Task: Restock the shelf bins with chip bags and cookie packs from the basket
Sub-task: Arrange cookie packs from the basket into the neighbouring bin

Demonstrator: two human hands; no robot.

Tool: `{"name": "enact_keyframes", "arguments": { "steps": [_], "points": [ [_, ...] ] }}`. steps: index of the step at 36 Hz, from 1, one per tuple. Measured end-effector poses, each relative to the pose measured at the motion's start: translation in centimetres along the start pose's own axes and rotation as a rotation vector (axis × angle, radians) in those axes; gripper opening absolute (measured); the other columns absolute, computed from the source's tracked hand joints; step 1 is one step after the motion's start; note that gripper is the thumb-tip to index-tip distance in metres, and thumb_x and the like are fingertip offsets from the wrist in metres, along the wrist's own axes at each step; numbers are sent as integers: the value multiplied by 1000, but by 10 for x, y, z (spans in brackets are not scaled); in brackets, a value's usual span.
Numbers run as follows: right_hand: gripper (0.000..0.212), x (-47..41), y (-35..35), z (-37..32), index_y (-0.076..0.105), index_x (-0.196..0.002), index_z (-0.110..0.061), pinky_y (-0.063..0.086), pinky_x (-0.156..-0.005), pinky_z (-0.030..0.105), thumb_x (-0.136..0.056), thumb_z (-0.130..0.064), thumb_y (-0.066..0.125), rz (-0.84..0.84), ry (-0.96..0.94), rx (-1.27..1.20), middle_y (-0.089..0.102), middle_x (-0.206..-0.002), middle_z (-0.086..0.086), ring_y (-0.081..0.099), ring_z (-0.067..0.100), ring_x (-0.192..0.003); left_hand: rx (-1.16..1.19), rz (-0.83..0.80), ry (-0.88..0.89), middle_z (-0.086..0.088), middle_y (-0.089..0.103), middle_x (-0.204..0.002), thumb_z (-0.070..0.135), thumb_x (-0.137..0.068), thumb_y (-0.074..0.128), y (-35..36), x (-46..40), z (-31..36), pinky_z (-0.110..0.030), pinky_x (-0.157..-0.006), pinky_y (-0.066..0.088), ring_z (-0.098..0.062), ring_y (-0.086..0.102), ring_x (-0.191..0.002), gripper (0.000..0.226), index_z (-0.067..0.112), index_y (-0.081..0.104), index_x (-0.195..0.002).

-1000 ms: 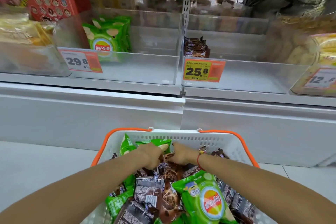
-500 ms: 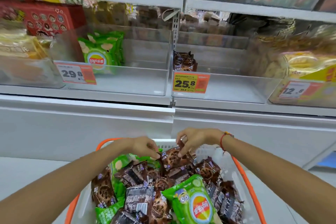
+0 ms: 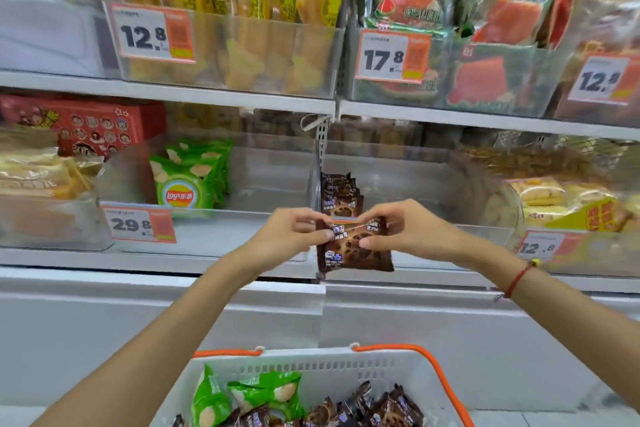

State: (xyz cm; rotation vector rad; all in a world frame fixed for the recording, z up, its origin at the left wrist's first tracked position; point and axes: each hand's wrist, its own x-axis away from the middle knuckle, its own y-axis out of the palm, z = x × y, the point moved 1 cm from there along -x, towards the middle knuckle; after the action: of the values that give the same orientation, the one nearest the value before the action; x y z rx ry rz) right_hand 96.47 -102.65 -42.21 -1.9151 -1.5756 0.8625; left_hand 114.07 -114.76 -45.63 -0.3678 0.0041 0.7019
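Cookie pack [image 3: 355, 246], brown wrapper: hanging upright in the air in front of the right-hand clear bin [image 3: 415, 184], just below the few brown packs [image 3: 341, 192] already standing at that bin's left end. Left hand [image 3: 287, 236] is pinching its upper left corner; right hand [image 3: 401, 230] is pinching the upper right, thumb lying across the front. Judging it light, crinkly, slick film over brittle cookies, so the sealed top edge is the safer hold. The pack and hands are covering the bin's price tag. Basket [image 3: 346, 366] is being cut off by the frame's lower edge; its green chip bags [image 3: 263, 392] are only partly showing.
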Motion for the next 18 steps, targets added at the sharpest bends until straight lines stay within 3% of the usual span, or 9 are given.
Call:
{"name": "enact_keyframes", "arguments": {
  "steps": [2, 5, 8, 13, 18],
  "points": [
    [20, -10, -13, 2, 71, -95, -31, 52, -88, 50, -77, -24, 78, 51, -16, 16, 73, -95, 0, 67, 30, -91, -3, 77, 90, 1, 71, -100, 15, -85, 71, -1, -9, 4, -8, -75, 48, 1, 64, -89, 19, 20, 70, -103],
    [19, -28, -34, 7, 69, -92, -31, 52, -87, 50, -79, -21, 77, 134, -21, 38, 73, -95, 3, 67, 29, -92, -118, 248, 184, 11, 65, -113, 21, -81, 75, -1, -22, -2, -22, -92, 47, -2, 59, -105, 35, 24, 64, -115],
    [19, -49, -50, 17, 69, -95, -29, 51, -87, 36, -79, -22, 77, 238, -8, 127, 71, -99, -7, 65, 16, -91, -302, 320, 172, 14, 53, -129, 34, -80, 75, -1, -31, -11, -31, -98, 44, -6, 49, -117, 57, 29, 51, -131],
    [22, -87, -47, 38, 71, -101, -23, 43, -77, 28, -80, -25, 76, 202, 64, 444, 65, -97, -8, 57, 11, -89, -423, 328, 193, 16, 51, -134, 41, -83, 71, -2, -43, -21, -32, -92, 47, -2, 52, -113, 67, 33, 40, -142],
    [25, -119, -20, 58, 71, -104, -21, 44, -85, 28, -79, -25, 77, 77, 112, 488, 64, -104, -7, 53, 10, -93, -393, 360, 211, 22, 57, -126, 35, -82, 72, -5, -47, -24, -29, -84, 50, 7, 57, -100, 57, 42, 48, -134]
  ]
}}
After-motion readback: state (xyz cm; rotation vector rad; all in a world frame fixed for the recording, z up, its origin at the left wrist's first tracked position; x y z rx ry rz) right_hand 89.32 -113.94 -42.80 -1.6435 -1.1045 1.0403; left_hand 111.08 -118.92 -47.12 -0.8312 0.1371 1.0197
